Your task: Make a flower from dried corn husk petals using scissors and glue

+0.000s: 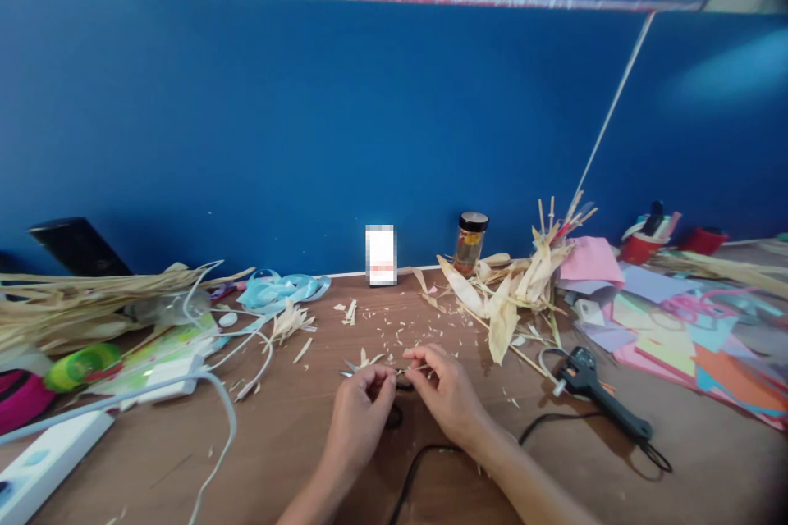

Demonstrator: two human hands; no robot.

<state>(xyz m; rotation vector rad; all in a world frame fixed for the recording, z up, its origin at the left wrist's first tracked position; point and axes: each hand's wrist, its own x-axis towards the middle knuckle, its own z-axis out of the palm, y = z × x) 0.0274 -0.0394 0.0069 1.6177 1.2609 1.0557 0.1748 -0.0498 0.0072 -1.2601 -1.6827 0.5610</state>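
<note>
Here a thin strip (400, 372) is being pinched between the narrowed fingertips of the left hand (368, 395) and right hand (444, 384), held low over the scissors (348, 372) on the shaving-strewn brown table (289, 418).

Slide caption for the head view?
Left hand and right hand pinch a thin piece over a littered table, husks and glue gun to the right.

From the left hand (364, 408) and right hand (446, 392) over the table (277, 447), a jar (469, 253) stands at one o'clock, a husk bundle (534, 280) at two, a handled tool (609, 404) at three with paper sheets (666, 349) beyond. Scissors (347, 373) lie at eleven, ribbon (280, 289) at ten, a power strip (58, 459) at nine; a partition (258, 123) rises behind, at twelve.
</note>
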